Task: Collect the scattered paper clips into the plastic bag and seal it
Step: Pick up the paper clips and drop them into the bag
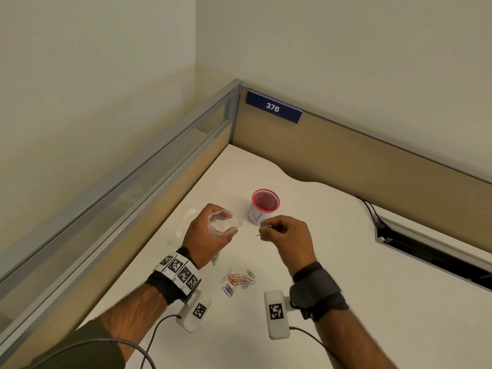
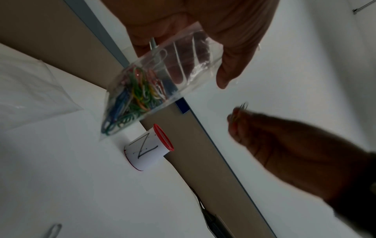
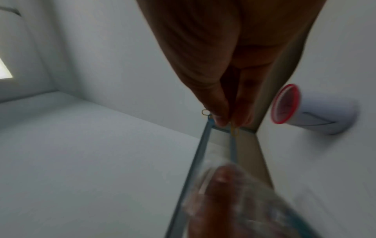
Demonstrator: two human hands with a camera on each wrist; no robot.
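Observation:
My left hand (image 1: 210,235) holds a small clear plastic bag (image 1: 225,222) above the white desk, its mouth held wide. In the left wrist view the bag (image 2: 154,77) hangs with several coloured paper clips (image 2: 134,96) at its bottom. My right hand (image 1: 285,235) is just right of the bag's mouth and pinches a few clips (image 1: 265,225) between thumb and fingers; the right wrist view shows yellow clips (image 3: 234,130) poking from the fingertips (image 3: 220,119). A pile of coloured clips (image 1: 238,280) lies on the desk below both hands.
A red mesh cup (image 1: 263,206) wrapped in white paper stands just behind my right hand. Another clear bag (image 1: 186,222) lies flat on the desk left of my left hand. Partition walls (image 1: 346,155) close the desk's back and left. A cable slot (image 1: 426,249) opens at the right.

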